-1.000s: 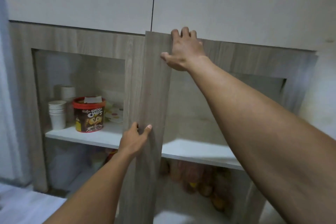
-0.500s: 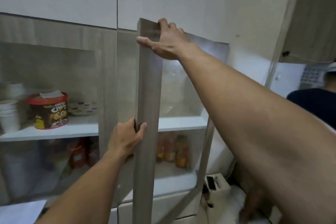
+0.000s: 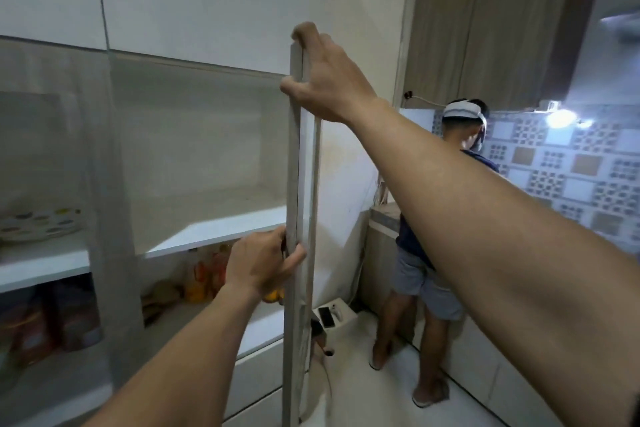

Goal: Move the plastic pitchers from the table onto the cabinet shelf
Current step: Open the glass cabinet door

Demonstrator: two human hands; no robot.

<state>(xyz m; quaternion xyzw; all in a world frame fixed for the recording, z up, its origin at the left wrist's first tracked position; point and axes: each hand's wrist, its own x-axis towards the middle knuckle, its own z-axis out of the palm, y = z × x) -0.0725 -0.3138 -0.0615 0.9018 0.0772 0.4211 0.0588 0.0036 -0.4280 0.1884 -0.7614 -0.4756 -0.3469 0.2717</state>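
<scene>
No pitcher or table is in view. The tall wood-grain cabinet door (image 3: 297, 184) stands swung open, edge-on to me. My right hand (image 3: 325, 80) grips its top edge, fingers hooked over the corner. My left hand (image 3: 265, 262) holds the door's edge at mid height. Behind the door the white cabinet shelf (image 3: 214, 229) on the right side lies bare.
A patterned plate (image 3: 38, 224) sits on the left shelf. Bottles and packets (image 3: 204, 274) fill the lower shelf. A person (image 3: 433, 246) stands at the counter to the right, back turned. A white stool (image 3: 334, 317) with a phone stands on the floor.
The door has swung further open, from facing me to edge-on. Both hands stayed on it. My view has turned right, revealing the person and the tiled wall.
</scene>
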